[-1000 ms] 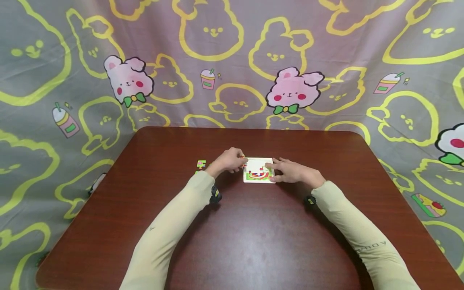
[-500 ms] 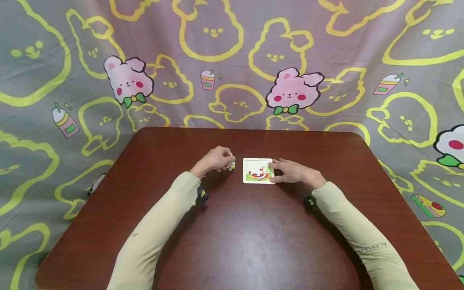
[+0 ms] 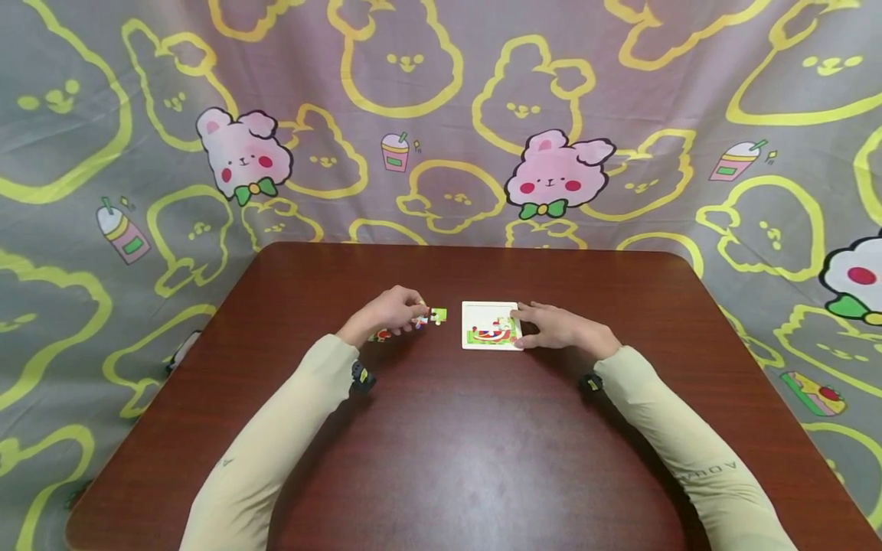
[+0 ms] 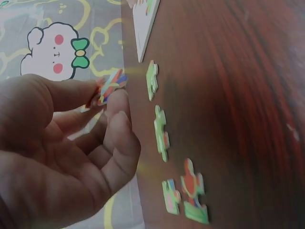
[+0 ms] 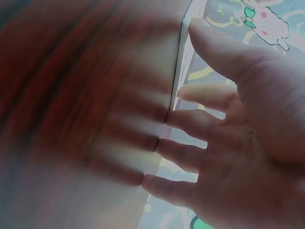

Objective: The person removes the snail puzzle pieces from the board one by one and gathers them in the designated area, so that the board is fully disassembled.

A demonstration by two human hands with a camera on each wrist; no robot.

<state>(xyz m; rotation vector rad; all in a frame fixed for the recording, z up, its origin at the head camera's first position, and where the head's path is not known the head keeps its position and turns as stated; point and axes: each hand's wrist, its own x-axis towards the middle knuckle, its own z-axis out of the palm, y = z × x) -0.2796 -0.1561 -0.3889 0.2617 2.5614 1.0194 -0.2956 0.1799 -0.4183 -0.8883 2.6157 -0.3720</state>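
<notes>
My left hand is over the table, left of a white puzzle board. Between its thumb and fingers it pinches a red, blue and yellow jigsaw piece, partly hidden by the fingers. A green jigsaw piece lies between that hand and the board. Part of a red, white and green picture fills the lower and right area of the board; the upper left of it is bare white. With fingers spread and extended, my right hand touches the board's right edge, fingertips on the table beside it.
More loose jigsaw pieces lie on the table near my left hand: a green one, a small one with pink and a red and green one. A patterned curtain hangs behind the brown table.
My left hand has moved left, away from the board. A green jigsaw piece now lies on the table where that hand held pieces half a second ago. The right hand stays in place.
</notes>
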